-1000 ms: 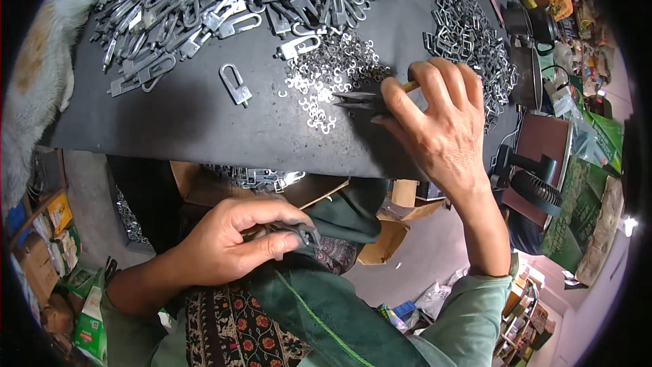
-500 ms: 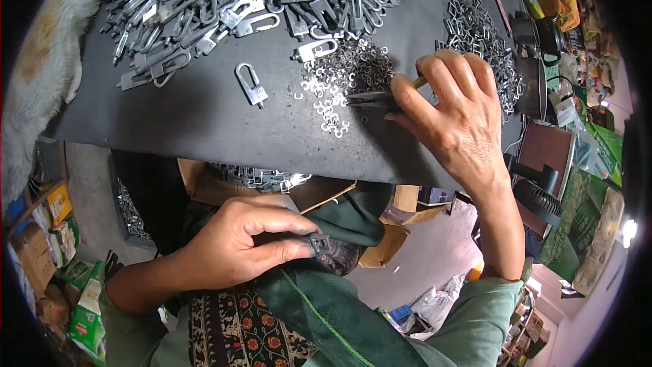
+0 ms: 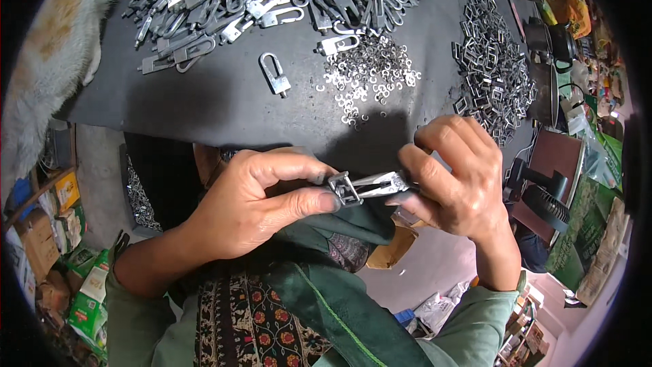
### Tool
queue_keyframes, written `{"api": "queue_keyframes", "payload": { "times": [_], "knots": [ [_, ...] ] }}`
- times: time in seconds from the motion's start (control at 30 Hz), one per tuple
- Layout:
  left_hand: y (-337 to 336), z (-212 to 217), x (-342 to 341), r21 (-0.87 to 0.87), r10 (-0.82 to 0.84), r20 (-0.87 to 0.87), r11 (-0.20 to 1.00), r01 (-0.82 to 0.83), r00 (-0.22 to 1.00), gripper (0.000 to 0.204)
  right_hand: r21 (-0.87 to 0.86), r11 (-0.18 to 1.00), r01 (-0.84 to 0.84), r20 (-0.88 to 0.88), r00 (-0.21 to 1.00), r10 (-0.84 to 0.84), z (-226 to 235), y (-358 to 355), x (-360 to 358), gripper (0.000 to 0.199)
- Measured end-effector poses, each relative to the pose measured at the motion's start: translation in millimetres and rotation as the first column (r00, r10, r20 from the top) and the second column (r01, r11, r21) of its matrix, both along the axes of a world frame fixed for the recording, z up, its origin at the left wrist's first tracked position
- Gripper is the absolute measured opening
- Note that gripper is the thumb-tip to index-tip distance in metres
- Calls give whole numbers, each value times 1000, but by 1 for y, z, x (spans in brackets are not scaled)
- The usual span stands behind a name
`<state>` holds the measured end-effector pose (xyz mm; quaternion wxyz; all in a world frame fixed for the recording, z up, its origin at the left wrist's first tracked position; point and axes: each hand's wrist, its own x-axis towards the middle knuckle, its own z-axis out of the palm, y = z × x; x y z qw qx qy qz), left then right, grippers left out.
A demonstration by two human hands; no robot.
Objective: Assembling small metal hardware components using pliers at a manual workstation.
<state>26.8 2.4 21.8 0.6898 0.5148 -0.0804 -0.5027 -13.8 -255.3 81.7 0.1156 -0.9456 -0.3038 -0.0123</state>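
Observation:
My left hand [image 3: 248, 207] pinches a small rectangular metal frame [image 3: 345, 189] between thumb and fingers, above my lap. Whether a larger part sits behind the frame is hidden by the fingers. My right hand [image 3: 462, 177] is closed around pliers [image 3: 382, 182], whose narrow jaws point left and meet the frame. Any clip between the jaws is too small to make out. Beyond the hands, a pile of small C-shaped metal clips [image 3: 370, 71] lies on the dark table [image 3: 204, 105]. A single looped metal fitting [image 3: 275, 75] with a square block lies left of the clips.
A large heap of looped metal fittings [image 3: 204, 0] covers the far left of the table. Small rectangular frames [image 3: 494, 61] are piled at the right. A furry animal [image 3: 58, 54] lies along the left edge. A small black fan [image 3: 547, 204] stands at the right.
My right hand has brought the pliers from the clip pile down and toward me, to the frame. My left hand has risen slightly rightward with the frame, which now shows more fully.

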Motion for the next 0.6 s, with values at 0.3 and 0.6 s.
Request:
{"api": "queue_keyframes", "payload": {
  "times": [0.3, 0.6],
  "knots": [
    [-2, -7, 0, -51, 0, -13, 999, -1, 1000, 21, -24, 999, -24, -45, 999, 23, 1, -1, 1, 42],
    [7, 0, -12, -22, -34, 153, 999, 37, 988, 18, -35, 997, -70, 68, 995, 73, 4, 9, -8, 40]
  ]
}}
